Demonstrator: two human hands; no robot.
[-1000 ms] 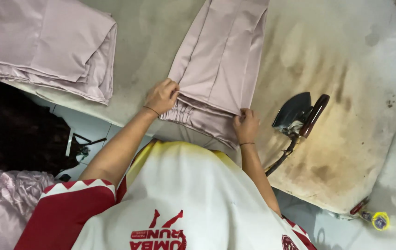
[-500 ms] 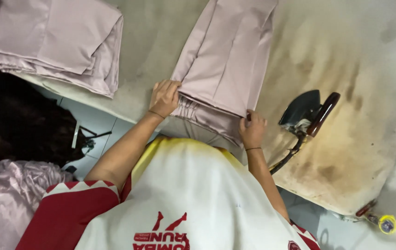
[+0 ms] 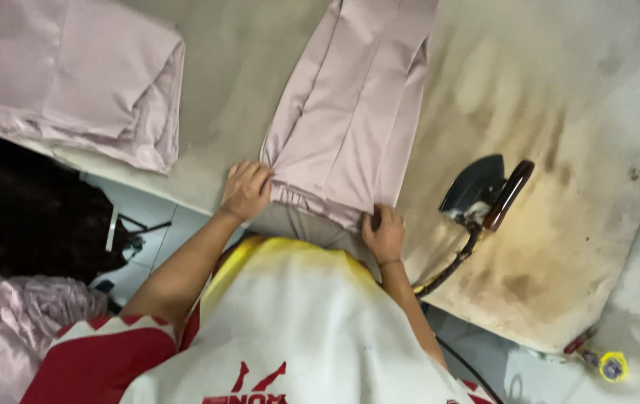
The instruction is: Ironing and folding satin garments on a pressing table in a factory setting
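— Pale pink fabric is what we have under both hands: a pair of folded trousers (image 3: 350, 127) that lies lengthwise on the ironing pad (image 3: 559, 97), with the waistband at the near edge of the pad, close to our body.

— How do our hands stand on it?

— Our left hand (image 3: 246, 191) rests on the left end of the waistband. The fingers are bent over the cloth, and we think they press or pinch the edge, but we cannot tell for sure if they really grip it. Our right hand (image 3: 385, 233) is on the right end of the waistband, fingers curled, thumb on the fabric; here also we cannot say if it holds or only presses.

— What else is on the pad?

— On the right of the trousers, apart from them, the iron (image 3: 484, 191) lies on a brown, scorched part of the pad. It has a dark sole and a reddish-brown handle, and its black cord (image 3: 447, 273) goes over the near edge. At the far left corner of the pad we see a stack of folded pink cloth (image 3: 73, 82), well apart from our hands.

— And lower down?

— Crumpled pink fabric (image 3: 13, 329) is at the lower left, beside our red and white shirt (image 3: 297, 337).
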